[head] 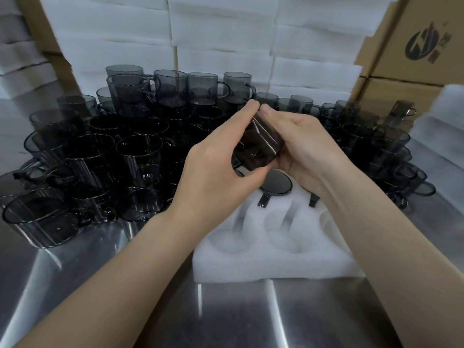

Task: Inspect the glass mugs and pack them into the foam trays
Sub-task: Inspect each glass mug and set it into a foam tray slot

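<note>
Left hand (216, 169) and right hand (303, 149) curl round 1 mug (258, 144): smooth, brittle glass, probably slippery, best held by its walls. Foam tray (276, 262) at 6 o'clock.

We see a shiny metal table (75, 285) at the bottom. It is grey and smooth, and the light makes bright streaks on it. Thin lines run across it near the front. At the back on the right, we see brown cardboard boxes (401, 71) piled one on top of another. The top box has a dark round mark (424, 45) printed on its side, and we cannot read it. At the back on the left, we see more brown cardboard (60, 59). It leans over, and only a strip of it shows.
</note>
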Tool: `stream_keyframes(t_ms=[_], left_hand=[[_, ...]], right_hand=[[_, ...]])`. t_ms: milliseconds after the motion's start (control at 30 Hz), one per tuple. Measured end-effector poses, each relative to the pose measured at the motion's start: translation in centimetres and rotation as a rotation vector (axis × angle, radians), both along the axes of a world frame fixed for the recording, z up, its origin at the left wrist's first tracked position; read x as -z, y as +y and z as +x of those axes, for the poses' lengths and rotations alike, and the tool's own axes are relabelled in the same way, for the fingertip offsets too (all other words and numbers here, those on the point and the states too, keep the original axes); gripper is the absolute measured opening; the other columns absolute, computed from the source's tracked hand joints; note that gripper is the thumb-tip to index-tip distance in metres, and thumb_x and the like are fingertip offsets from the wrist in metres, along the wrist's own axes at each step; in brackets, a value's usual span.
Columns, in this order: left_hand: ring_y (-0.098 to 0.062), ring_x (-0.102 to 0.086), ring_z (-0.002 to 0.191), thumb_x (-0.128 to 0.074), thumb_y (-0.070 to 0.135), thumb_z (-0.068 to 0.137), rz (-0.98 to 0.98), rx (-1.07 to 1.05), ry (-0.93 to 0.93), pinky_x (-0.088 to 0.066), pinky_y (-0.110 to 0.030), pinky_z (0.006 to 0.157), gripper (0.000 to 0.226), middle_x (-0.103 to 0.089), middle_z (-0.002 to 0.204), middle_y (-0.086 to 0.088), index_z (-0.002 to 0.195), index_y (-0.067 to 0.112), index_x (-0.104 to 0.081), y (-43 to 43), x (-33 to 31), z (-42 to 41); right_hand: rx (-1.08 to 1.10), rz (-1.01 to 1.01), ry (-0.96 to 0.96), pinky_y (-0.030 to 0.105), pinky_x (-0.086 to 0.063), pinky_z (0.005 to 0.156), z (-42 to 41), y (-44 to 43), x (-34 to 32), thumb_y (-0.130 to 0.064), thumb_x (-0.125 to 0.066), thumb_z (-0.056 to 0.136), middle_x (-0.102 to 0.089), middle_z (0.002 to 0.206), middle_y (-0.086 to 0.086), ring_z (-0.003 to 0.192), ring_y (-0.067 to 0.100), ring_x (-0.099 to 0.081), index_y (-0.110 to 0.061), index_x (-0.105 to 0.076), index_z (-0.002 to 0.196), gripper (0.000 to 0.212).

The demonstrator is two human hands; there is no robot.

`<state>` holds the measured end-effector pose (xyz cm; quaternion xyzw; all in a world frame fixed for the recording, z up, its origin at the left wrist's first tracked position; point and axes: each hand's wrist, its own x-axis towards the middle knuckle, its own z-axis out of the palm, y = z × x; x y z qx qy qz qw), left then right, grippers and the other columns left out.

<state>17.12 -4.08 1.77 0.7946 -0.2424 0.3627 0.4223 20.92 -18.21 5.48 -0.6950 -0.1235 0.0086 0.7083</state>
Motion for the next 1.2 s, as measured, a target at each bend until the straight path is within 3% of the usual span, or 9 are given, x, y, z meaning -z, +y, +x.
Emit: stream_keyframes(t_ms=[100, 200, 300, 467, 633, 733, 800, 1033, 1200], left_hand=[[-0.007, -0.050, 0.129, -0.080, 0.005, 0.076, 0.005, 0.050, -0.005, -0.038, -0.018, 0.107, 0.073, -0.056, 0.138, -0.003, 0.140, 0.002, -0.047, 0.0, -0.3, -0.3], [-0.010, -0.048, 0.132, -0.079, 0.002, 0.075, -0.006, 0.087, -0.062, -0.039, -0.031, 0.111, 0.072, -0.053, 0.141, -0.006, 0.139, 0.001, -0.046, -0.1, -0.3, -0.4], [-0.016, -0.039, 0.140, -0.079, -0.007, 0.069, -0.019, 0.133, -0.080, -0.037, -0.045, 0.112, 0.080, -0.044, 0.148, -0.006, 0.139, 0.012, -0.043, -0.2, -0.2, -0.3], [-0.019, -0.026, 0.147, -0.076, -0.002, 0.071, -0.049, 0.155, 0.084, -0.029, -0.051, 0.116, 0.086, -0.028, 0.157, 0.003, 0.136, 0.033, -0.031, 0.0, -0.3, 0.2], [-0.001, -0.032, 0.141, -0.082, 0.033, 0.071, -0.031, 0.059, 0.196, -0.038, -0.027, 0.111, 0.098, -0.021, 0.161, 0.008, 0.151, 0.024, -0.026, 0.0, -0.2, 0.4], [-0.002, -0.035, 0.137, -0.079, 0.032, 0.075, -0.057, -0.019, 0.220, -0.030, -0.006, 0.105, 0.094, -0.026, 0.159, 0.003, 0.152, 0.018, -0.026, -0.2, -0.1, 0.5], [-0.002, -0.037, 0.134, -0.077, 0.027, 0.078, -0.062, -0.021, 0.222, -0.029, -0.002, 0.102, 0.089, -0.028, 0.159, 0.001, 0.151, 0.016, -0.028, -0.2, -0.1, 0.5], [-0.018, -0.027, 0.145, -0.075, 0.004, 0.078, 0.026, 0.040, 0.099, -0.026, -0.024, 0.117, 0.081, -0.026, 0.158, -0.012, 0.147, 0.003, -0.032, -0.4, -0.1, 0.4], [-0.024, -0.020, 0.148, -0.070, -0.001, 0.077, 0.116, 0.113, 0.037, -0.020, -0.047, 0.120, 0.077, -0.026, 0.157, -0.012, 0.145, 0.003, -0.034, -0.4, -0.5, 0.3]], right_hand=[[-0.070, 0.073, 0.088, 0.036, -0.060, 0.063, 0.2, -0.4, -0.2, -0.030, -0.058, 0.097, -0.071, 0.087, 0.014, 0.078, 0.025, -0.069, -0.006, -0.074, 0.092, 0.029], [-0.251, 0.188, 0.227, 0.034, -0.060, 0.073, 0.2, -0.4, -0.4, -0.039, -0.056, 0.096, -0.071, 0.108, 0.010, 0.094, 0.023, -0.070, -0.006, -0.065, 0.122, 0.043], [-0.467, 0.223, 0.370, 0.037, -0.058, 0.064, -0.2, -0.5, -0.6, -0.048, -0.046, 0.099, -0.069, 0.105, 0.011, 0.088, 0.026, -0.071, -0.013, -0.056, 0.129, 0.048], [-0.471, 0.146, 0.271, 0.046, -0.058, 0.072, -0.1, -0.6, -0.4, -0.046, -0.047, 0.097, -0.067, 0.113, 0.017, 0.088, 0.034, -0.069, -0.014, -0.052, 0.136, 0.051], [-0.245, 0.064, 0.033, 0.041, -0.059, 0.082, 0.0, 0.1, 0.4, -0.021, -0.059, 0.094, -0.072, 0.110, 0.013, 0.096, 0.026, -0.071, -0.011, -0.070, 0.114, 0.025], [-0.194, 0.018, -0.017, 0.029, -0.058, 0.071, 0.0, 0.6, 0.7, -0.021, -0.060, 0.095, -0.076, 0.099, 0.006, 0.090, 0.019, -0.073, -0.014, -0.074, 0.106, 0.019], [-0.166, 0.002, -0.021, 0.029, -0.057, 0.069, -0.1, 0.8, 0.9, -0.025, -0.062, 0.095, -0.076, 0.099, 0.005, 0.091, 0.019, -0.073, -0.016, -0.075, 0.105, 0.019], [-0.126, 0.122, 0.028, 0.039, -0.059, 0.066, 0.2, 0.9, 0.8, -0.028, -0.062, 0.094, -0.075, 0.083, 0.005, 0.078, 0.019, -0.072, -0.018, -0.079, 0.082, 0.023], [-0.164, 0.274, 0.073, 0.029, -0.055, 0.052, 0.3, 0.8, 0.6, -0.019, -0.061, 0.095, -0.073, 0.072, 0.001, 0.065, 0.014, -0.071, -0.020, -0.078, 0.072, 0.028]])
